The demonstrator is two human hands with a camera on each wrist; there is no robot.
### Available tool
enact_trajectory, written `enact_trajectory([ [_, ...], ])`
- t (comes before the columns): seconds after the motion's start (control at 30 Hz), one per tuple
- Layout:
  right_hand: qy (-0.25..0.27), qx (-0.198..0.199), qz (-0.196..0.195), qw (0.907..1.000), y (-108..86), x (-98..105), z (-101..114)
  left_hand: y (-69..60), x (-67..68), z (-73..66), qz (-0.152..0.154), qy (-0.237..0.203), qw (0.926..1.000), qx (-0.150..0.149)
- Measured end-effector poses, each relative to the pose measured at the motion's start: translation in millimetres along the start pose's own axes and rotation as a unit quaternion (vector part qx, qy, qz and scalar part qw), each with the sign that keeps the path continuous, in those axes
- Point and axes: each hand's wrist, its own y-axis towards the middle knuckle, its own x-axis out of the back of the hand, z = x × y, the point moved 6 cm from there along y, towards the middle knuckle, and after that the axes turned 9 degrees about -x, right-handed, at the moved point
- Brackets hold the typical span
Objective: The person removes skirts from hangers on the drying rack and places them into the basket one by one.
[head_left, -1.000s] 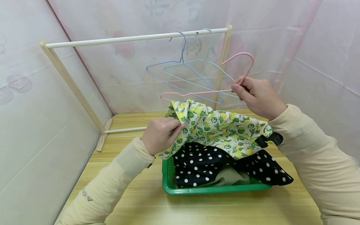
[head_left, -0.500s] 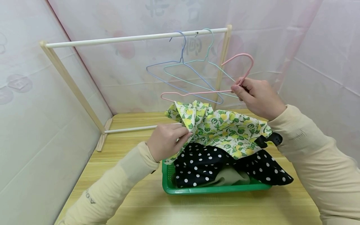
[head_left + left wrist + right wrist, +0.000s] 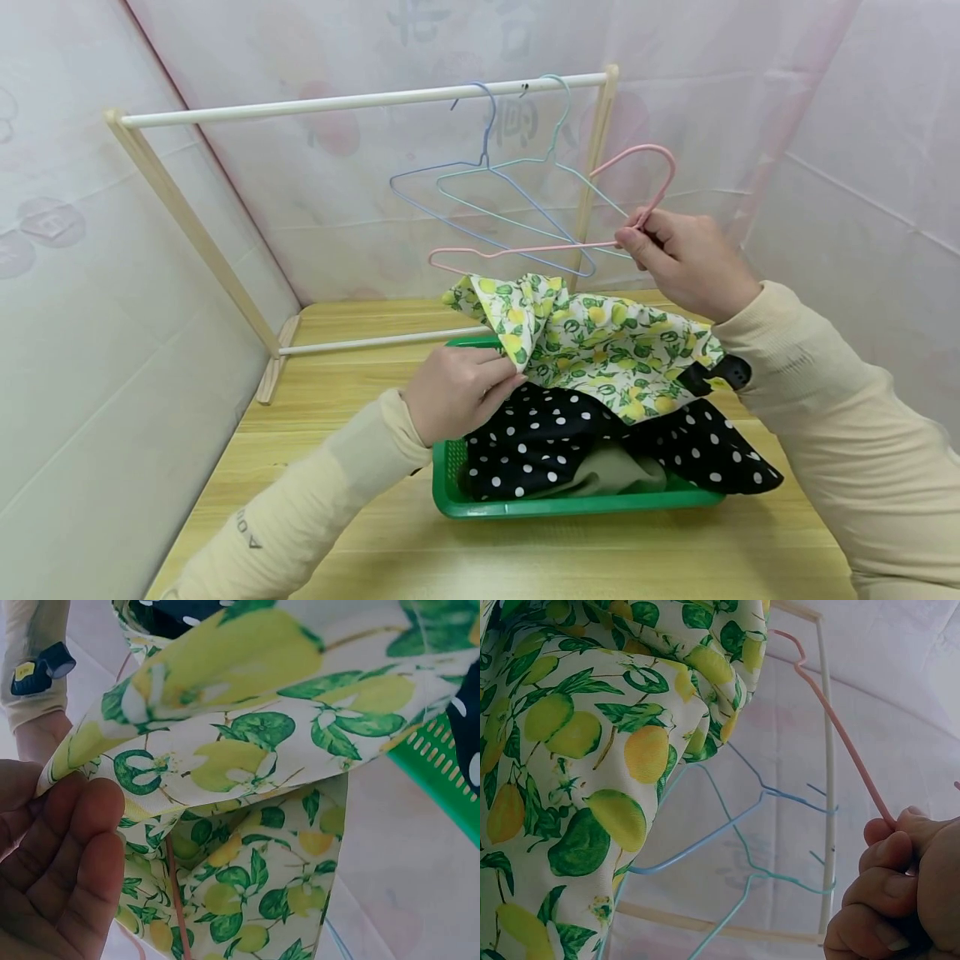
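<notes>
My right hand (image 3: 686, 258) grips a pink hanger (image 3: 555, 247) at the neck below its hook, seen also in the right wrist view. Lemon-print cloth (image 3: 600, 342) drapes over the hanger's lower part. My left hand (image 3: 465, 392) pinches an edge of this cloth between thumb and fingers; the left wrist view shows the pink wire running down against the fabric. Below lies black polka-dot cloth (image 3: 525, 442) in a green basket (image 3: 585, 505), with a piece of olive cloth (image 3: 615, 471) under it. The hanger's far lower corner is hidden by the lemon cloth.
Behind the hands stands a rack with a white rail (image 3: 300, 107) and wooden legs (image 3: 195, 233). A blue hanger (image 3: 486, 150) and a mint green hanger (image 3: 555, 137) hang from the rail. The wooden table (image 3: 360, 517) meets fabric walls at its back and left.
My left hand has moved right and slightly down, drawing the lemon cloth's left edge inward and uncovering the basket's back left rim. The right hand and pink hanger have barely shifted.
</notes>
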Motion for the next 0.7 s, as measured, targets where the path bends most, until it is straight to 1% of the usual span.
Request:
enact_trajectory([
  [0.2,0.005,-0.001,0.000,1.0000,0.1,-1,-1,-0.1,-4.5,-6.1,0.010,-0.002,0.9999,-0.013],
  [0.4,0.008,-0.012,0.009,0.9999,5.0,1,5,3.8,4.2,-5.7,0.008,-0.024,0.9993,-0.026],
  [0.63,0.008,-0.005,0.007,0.9999,4.0,-1,5,8.0,2.9,-11.9,0.019,-0.025,0.9984,-0.047],
  [0.7,0.012,-0.004,0.008,0.9999,3.9,-2,4,8.1,3.2,-11.7,0.018,-0.029,0.9983,-0.047],
])
